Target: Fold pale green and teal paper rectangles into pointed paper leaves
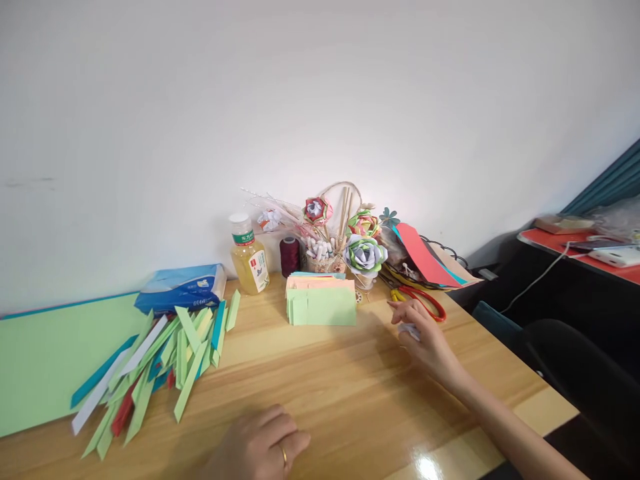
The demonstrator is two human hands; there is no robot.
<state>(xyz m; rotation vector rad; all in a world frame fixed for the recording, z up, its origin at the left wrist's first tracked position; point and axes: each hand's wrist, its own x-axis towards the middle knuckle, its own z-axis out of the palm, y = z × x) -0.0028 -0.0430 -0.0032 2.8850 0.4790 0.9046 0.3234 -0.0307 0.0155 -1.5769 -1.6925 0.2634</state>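
My right hand is over the right part of the table, close to the red-handled scissors. Its fingers are bent around a small white piece, which looks like paper. At the near edge, my left hand, with a ring on one finger, rests on the wood, its fingers curled in and nothing visible in them. Between and beyond the hands stands a stack of light green and other coloured paper slips. Many folded paper strips, green, blue, white and red, lie in a loose pile on the left.
Along the wall stand a bottle of yellow liquid, a dark red thread spool and paper flowers. A blue tissue pack lies by a green sheet. Coloured paper leans at right; a dark chair is beside the table.
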